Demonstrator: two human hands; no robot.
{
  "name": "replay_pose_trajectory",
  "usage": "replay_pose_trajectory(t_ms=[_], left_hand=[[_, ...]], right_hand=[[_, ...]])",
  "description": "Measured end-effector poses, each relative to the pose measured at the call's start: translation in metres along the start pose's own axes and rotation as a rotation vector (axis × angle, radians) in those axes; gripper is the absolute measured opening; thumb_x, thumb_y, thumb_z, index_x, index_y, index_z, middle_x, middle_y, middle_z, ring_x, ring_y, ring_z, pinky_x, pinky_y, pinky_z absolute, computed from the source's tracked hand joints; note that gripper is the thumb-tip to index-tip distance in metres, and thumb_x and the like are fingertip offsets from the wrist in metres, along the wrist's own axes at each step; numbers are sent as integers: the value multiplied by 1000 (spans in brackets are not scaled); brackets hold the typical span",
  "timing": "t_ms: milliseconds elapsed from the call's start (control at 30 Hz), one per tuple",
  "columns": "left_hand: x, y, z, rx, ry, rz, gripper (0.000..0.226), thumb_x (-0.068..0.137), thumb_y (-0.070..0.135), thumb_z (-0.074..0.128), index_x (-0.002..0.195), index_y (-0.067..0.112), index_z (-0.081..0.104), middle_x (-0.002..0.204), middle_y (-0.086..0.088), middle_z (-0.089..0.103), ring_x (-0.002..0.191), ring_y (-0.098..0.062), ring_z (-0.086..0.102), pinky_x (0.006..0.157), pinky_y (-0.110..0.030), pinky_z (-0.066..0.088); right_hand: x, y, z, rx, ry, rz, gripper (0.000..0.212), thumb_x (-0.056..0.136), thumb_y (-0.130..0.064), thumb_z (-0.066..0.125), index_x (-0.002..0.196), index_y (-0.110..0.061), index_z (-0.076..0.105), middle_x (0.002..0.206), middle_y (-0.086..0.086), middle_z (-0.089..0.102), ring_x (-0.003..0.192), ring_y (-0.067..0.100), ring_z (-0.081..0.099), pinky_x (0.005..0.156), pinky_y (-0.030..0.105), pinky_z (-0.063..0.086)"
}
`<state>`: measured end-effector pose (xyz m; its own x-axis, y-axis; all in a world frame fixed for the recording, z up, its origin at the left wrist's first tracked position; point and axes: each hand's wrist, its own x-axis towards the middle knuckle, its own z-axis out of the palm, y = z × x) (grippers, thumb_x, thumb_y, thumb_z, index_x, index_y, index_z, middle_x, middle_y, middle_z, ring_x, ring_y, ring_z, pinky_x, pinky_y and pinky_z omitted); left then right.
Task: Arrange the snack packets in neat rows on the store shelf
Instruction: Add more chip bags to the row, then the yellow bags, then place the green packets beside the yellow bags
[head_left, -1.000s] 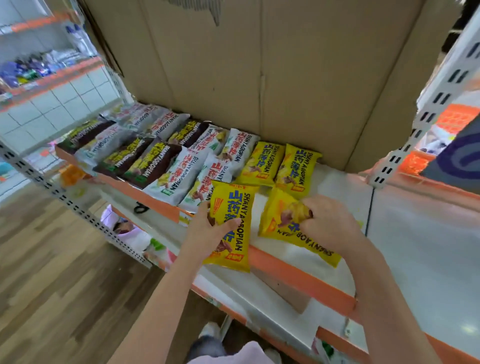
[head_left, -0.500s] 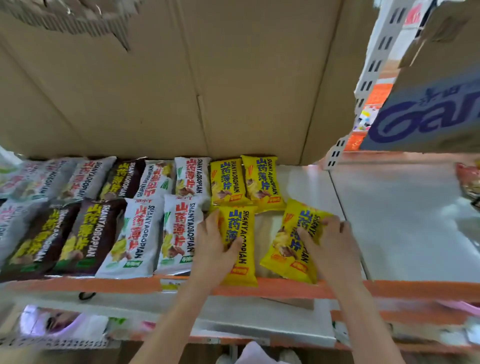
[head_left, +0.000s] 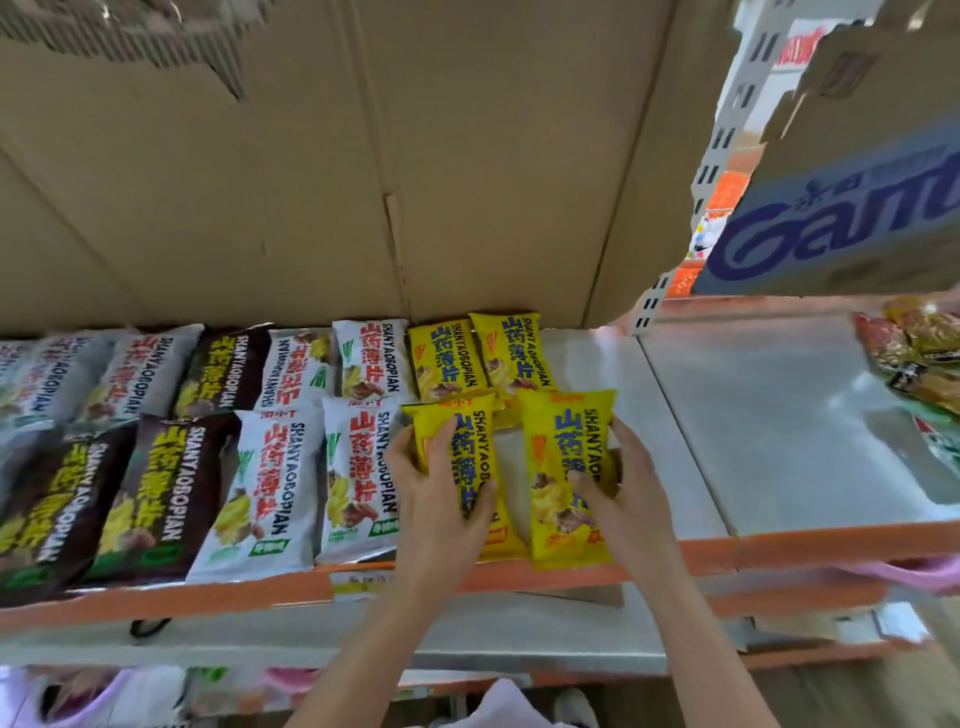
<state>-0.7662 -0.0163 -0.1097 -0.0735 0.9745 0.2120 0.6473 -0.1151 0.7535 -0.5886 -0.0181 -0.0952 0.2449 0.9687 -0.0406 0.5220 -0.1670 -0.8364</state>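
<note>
1. Gripping one yellow packet each, the two hands are seen at the front of the shelf (head_left: 691, 415). The left hand (head_left: 441, 499) is curled round the left packet (head_left: 467, 457), thumb over its left edge and fingers on its face. The right hand (head_left: 623, 493) is wrapped round the right edge of the right packet (head_left: 566, 478), which is pinched between thumb and fingers.
2. A change is noted against half a second ago: the right packet, then tilted and set apart, has been turned upright and brought just beside the left one. Both now lie flat at the orange lip (head_left: 727, 551), roughly parallel.
3. It is judged that the front row is thereby extended by two, with only small squaring-up left before release.
4. To the left, the front row is continued by white packets (head_left: 358, 478) and brown packets (head_left: 156, 493).
5. Behind, a back row (head_left: 478, 353) is laid against the cardboard (head_left: 415, 156); two yellow packets there are partly overlapped by the held ones.
6. The bare shelf to the right is left unfilled, and further packets are judged to be needed there.
</note>
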Motion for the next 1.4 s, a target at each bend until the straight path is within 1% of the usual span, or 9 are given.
replay_pose_trajectory(t_ms=[133,300,433,600,767,967,1133,1267,1400], left_hand=[[1,-6,-2,203,-30,67,57,92,35,53,139,7,37,149,-20,14,141,-30,5,114,-43,18],[-4,-10,-1,495,-209,139,79,88,64,5,148,12,6,156,-11,-7,143,-24,-15,113,-41,-6],[-1,-15,-2,625,-274,126,82,93,64,9,141,3,34,148,-23,30,138,-38,25,107,-50,22],[7,-17,-5,638,-340,157,91,88,71,8,141,0,34,144,-27,34,133,-40,33,103,-50,22],[7,-16,-10,572,-387,189,107,64,83,-14,145,13,-14,154,-18,-14,140,-28,-19,109,-33,-14],[6,7,-19,655,-438,148,87,89,64,29,148,8,-1,155,-19,-9,143,-31,-12,116,-39,-2],[-11,26,-15,497,-326,298,40,84,38,54,113,10,56,128,-15,43,123,-30,34,98,-46,36],[-34,63,14,408,-354,459,32,75,38,43,87,16,63,92,-5,56,92,-23,45,77,-39,48],[-59,113,54,365,-438,508,21,85,32,54,95,15,61,96,-2,57,94,-22,53,80,-33,43]], right_hand=[[3,-11,10,-170,-202,-85,66,93,-15,52,148,-23,15,127,11,38,115,27,46,88,26,35],[0,-12,28,-389,-77,-171,59,95,-16,42,147,-33,18,146,13,17,129,34,31,104,37,30],[-4,-11,42,-594,42,-157,54,93,-24,42,145,-31,29,150,15,20,124,38,33,97,49,38],[4,-10,50,-728,-61,-188,77,80,-67,5,148,-32,14,156,6,14,141,26,20,107,50,26],[1,-9,53,-669,-71,-167,79,77,-66,-1,148,-34,2,158,2,0,143,22,13,111,40,22],[-5,-8,25,-546,-195,-161,57,96,-45,39,147,-32,18,156,2,16,138,27,26,109,39,27],[-33,12,-22,-595,-338,-134,48,95,-31,46,140,-17,39,136,6,46,122,27,43,99,33,36],[-57,38,-53,-562,-109,-267,32,77,-22,53,103,-12,67,103,9,64,93,34,61,72,42,52],[-76,63,-104,-580,-60,-244,22,92,-21,48,112,-14,57,112,0,51,101,18,53,80,23,39]])
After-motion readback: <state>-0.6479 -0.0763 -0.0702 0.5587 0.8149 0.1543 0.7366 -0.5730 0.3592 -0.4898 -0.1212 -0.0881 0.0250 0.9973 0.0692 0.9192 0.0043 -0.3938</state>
